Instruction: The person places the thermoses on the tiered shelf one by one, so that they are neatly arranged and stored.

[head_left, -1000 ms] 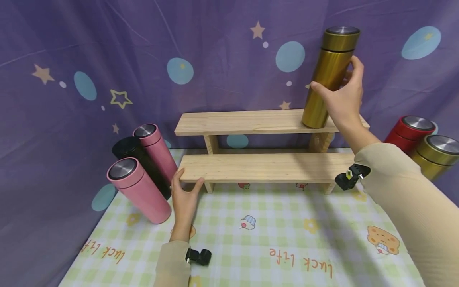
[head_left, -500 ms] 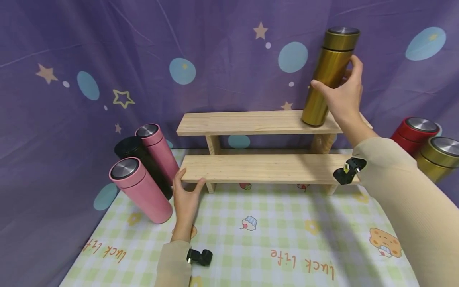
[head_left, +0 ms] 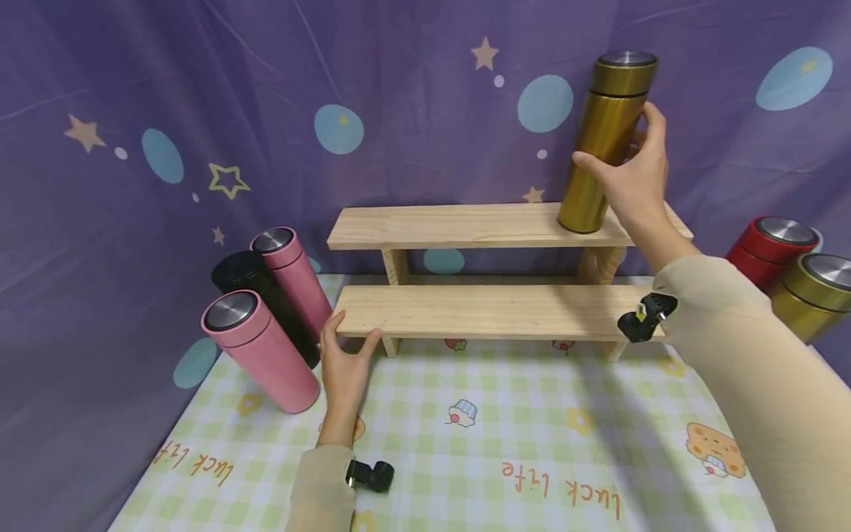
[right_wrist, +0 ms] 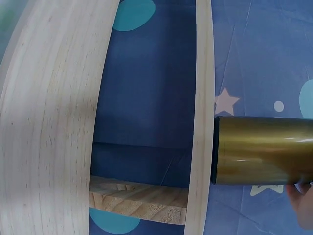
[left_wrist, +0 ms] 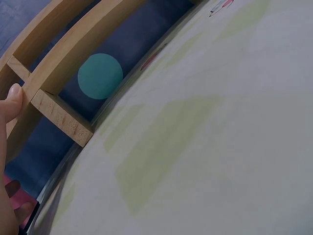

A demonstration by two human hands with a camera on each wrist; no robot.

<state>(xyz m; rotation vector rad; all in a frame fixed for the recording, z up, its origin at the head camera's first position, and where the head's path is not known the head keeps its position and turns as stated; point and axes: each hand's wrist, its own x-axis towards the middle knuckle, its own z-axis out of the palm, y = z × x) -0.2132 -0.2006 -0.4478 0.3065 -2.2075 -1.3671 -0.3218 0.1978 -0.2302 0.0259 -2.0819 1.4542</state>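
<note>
A gold thermos bottle [head_left: 601,137] is at the right part of the upper board of a two-step wooden shelf [head_left: 465,310]. My right hand [head_left: 634,177] grips it around the middle from the right, thumb in front. In the right wrist view, the base of the gold thermos [right_wrist: 264,149] meets the upper board [right_wrist: 201,112]; only fingertips show there. My left hand [head_left: 343,369] holds the left front corner of the lower board, thumb on the front edge and index finger at the end. The left wrist view shows that thumb [left_wrist: 14,98] against the wood.
Left of the shelf stand a near pink thermos [head_left: 266,358], a black one [head_left: 286,318] and a farther pink one [head_left: 299,284]. On the right are a red thermos [head_left: 764,247] and another gold one [head_left: 814,292]. A purple curtain [head_left: 412,89] hangs behind the checked tablecloth [head_left: 505,414].
The gold thermos's top has shifted slightly left, with the right hand around it. My left hand stays at the shelf corner. The whole head view has shifted slightly.
</note>
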